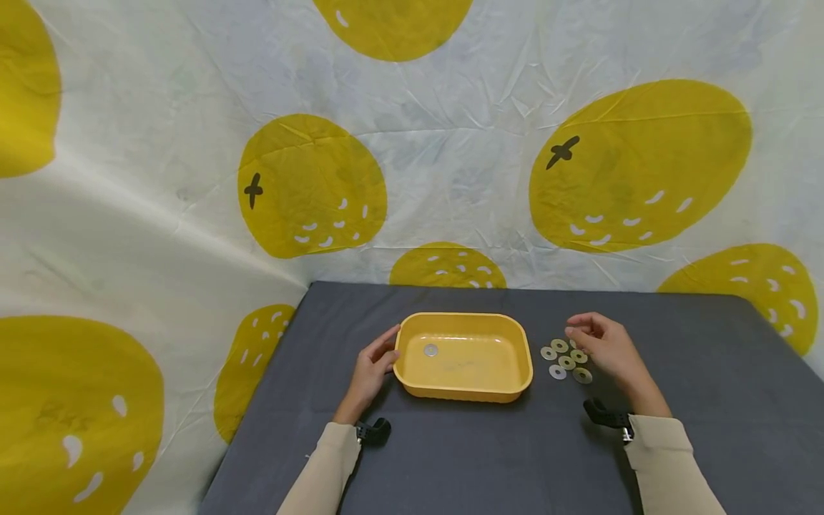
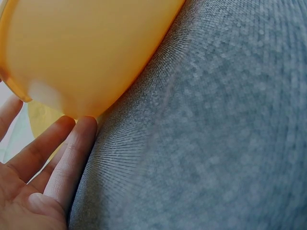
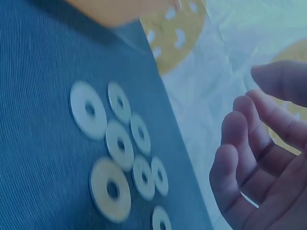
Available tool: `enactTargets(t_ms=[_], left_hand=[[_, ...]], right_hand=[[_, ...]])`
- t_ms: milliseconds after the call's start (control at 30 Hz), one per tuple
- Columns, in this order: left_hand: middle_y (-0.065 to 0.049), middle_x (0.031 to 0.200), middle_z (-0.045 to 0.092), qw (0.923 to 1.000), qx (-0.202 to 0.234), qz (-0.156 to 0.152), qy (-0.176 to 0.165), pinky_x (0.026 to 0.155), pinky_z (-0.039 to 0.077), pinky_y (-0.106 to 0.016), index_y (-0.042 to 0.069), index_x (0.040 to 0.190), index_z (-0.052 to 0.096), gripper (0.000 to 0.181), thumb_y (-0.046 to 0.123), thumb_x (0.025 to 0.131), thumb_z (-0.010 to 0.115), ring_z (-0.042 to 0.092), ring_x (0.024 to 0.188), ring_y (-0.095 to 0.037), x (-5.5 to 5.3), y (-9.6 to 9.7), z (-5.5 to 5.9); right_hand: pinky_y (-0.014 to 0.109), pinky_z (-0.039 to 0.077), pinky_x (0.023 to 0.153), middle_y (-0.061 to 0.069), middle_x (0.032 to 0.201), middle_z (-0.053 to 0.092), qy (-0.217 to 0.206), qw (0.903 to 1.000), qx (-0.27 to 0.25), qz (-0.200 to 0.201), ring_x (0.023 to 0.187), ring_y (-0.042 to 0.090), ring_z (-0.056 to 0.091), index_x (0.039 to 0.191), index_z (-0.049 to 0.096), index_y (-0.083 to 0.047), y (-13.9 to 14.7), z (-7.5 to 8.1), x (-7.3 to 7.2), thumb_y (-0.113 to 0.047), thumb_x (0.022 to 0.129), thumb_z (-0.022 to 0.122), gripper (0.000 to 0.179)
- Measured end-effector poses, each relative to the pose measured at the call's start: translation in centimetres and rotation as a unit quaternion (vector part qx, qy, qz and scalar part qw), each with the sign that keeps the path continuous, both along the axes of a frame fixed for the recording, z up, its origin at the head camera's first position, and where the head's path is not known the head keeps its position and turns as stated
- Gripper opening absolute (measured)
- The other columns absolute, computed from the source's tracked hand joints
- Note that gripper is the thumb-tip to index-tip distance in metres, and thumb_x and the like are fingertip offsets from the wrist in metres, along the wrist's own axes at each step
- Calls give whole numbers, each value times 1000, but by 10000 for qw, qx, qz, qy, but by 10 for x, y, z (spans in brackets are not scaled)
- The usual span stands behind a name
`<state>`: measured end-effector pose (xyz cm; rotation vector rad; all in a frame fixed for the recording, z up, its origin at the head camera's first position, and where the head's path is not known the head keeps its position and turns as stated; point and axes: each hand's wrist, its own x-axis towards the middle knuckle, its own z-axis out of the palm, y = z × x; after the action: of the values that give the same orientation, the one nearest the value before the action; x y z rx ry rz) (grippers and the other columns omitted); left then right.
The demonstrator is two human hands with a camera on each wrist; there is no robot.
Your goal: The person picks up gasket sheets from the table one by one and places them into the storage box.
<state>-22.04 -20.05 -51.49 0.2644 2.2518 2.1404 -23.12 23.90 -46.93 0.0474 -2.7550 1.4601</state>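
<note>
A yellow rectangular tray (image 1: 462, 392) stands on the dark cloth, with one flat metal washer (image 1: 430, 350) lying inside toward its left end. My left hand (image 1: 371, 366) touches the tray's left end. In the left wrist view its fairly straight fingers (image 2: 79, 148) rest their tips against the outer wall. Several round washers (image 1: 566, 363) lie in a loose cluster right of the tray. Just above and right of them hovers my right hand (image 1: 608, 348), partly covering the far ones. In the right wrist view its fingers (image 3: 235, 129) are loosely bent, thumb apart, nothing visible between them.
A dark grey cloth (image 1: 450, 458) covers the table. White fabric (image 1: 450, 179) printed with yellow shapes hangs behind and along the left side. A black wrist strap with a camera (image 1: 375, 432) sits on each forearm, below beige sleeves.
</note>
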Motion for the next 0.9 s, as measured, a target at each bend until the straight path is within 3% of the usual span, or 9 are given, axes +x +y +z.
enactTargets(t_ms=[133, 367, 633, 900], left_hand=[[-33, 134, 60, 10000, -46, -12, -76, 83, 60, -26, 8, 152, 50, 52, 4, 101, 59, 59, 119, -52, -3, -1, -4], [-29, 137, 60, 9999, -55, 95, -130, 82, 59, -22, 16, 153, 50, 52, 7, 103, 58, 59, 122, -50, -14, -2, -25], [-24, 136, 63, 9999, -55, 86, 117, 83, 60, -25, 22, 151, 54, 49, 13, 103, 61, 62, 121, -46, -12, -3, -29], [-23, 134, 64, 9997, -136, 53, 204, 85, 60, -26, 24, 151, 53, 49, 16, 103, 61, 63, 119, -43, -12, -3, -31]], right_hand=[[29, 51, 61, 14, 101, 66, 43, 9997, 206, -156, 77, 17, 62, 130, 61, 4, 15, -6, 1, -29, 103, 61, 42], [31, 46, 61, 21, 102, 66, -1, 9928, 1162, -294, 75, 16, 58, 124, 62, 5, 42, -18, 2, -29, 102, 63, 41], [31, 42, 62, 11, 89, 65, -278, 9871, 1553, -267, 72, 18, 54, 118, 62, 6, 60, -27, 0, -26, 96, 70, 40], [31, 41, 67, 15, 95, 65, -612, 9844, 1632, -234, 82, 26, 57, 121, 63, 6, 66, -30, 0, -34, 93, 73, 50]])
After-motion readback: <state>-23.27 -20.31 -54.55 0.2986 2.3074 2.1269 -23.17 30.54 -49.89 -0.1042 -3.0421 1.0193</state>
